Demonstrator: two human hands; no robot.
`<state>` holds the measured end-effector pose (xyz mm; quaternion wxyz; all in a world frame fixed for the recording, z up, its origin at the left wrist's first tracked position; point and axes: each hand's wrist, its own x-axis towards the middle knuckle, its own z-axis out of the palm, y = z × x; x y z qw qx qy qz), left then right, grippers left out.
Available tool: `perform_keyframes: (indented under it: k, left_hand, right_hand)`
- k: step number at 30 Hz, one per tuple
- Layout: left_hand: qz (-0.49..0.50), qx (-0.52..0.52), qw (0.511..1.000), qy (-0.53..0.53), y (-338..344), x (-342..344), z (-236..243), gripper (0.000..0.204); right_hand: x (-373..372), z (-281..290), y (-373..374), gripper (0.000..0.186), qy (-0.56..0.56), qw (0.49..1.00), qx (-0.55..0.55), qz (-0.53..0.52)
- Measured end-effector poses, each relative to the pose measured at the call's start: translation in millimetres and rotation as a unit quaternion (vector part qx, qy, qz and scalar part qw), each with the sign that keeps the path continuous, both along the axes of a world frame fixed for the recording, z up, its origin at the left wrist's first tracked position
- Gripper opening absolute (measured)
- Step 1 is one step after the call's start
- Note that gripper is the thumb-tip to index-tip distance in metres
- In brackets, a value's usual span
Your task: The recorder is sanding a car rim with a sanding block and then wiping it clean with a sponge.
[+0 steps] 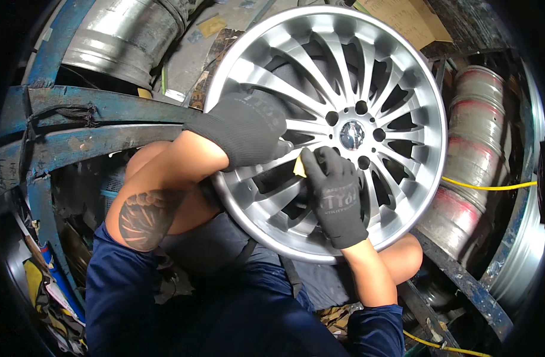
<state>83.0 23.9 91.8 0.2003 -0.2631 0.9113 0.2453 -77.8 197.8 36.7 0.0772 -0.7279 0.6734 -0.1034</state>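
Note:
A silver multi-spoke alloy wheel (pixel 351 110) lies face up, tilted across my knees, with a round dark cap at its hub. My left hand (pixel 248 128), in a black glove, reaches over the wheel's left side with its fingers curled at the spokes; their tips are mostly hidden. In its own black glove, my right hand (pixel 337 187) rests over the lower spokes, just left of and below the hub. Between its thumb and fingers is pinched a small yellow piece of sandpaper (pixel 300 168), against a spoke near my left hand.
Blue-painted metal bars (pixel 94 107) run along the left. A bare metal wheel barrel (pixel 124 41) stands at upper left. Several stacked barrels with red marks (pixel 476 137) are at right, crossed by a yellow hose (pixel 492 188). Cardboard (pixel 403 21) lies at the far side.

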Motion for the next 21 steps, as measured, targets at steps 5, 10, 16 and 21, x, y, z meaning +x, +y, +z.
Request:
perform_keyframes:
  k: [5,10,16,21]
  left_hand:
    - [0.033,0.016,0.999,-0.005,-2,-1,-1,0.045]
    - [-0.022,-0.002,0.999,-0.028,-6,-2,-11,0.045]
    - [-0.018,0.003,0.998,-0.062,-15,4,-14,0.042]
    - [0.048,-0.044,0.997,-0.046,-23,3,-5,0.039]
  right_hand:
    - [-6,7,-4,0.052,-0.037,0.997,0.017,-0.066]
    - [-13,16,-1,0.053,-0.102,0.994,0.027,-0.012]
    - [-33,33,-1,0.059,-0.026,0.999,0.030,-0.012]
    - [4,20,-1,0.064,-0.032,0.994,0.084,0.064]
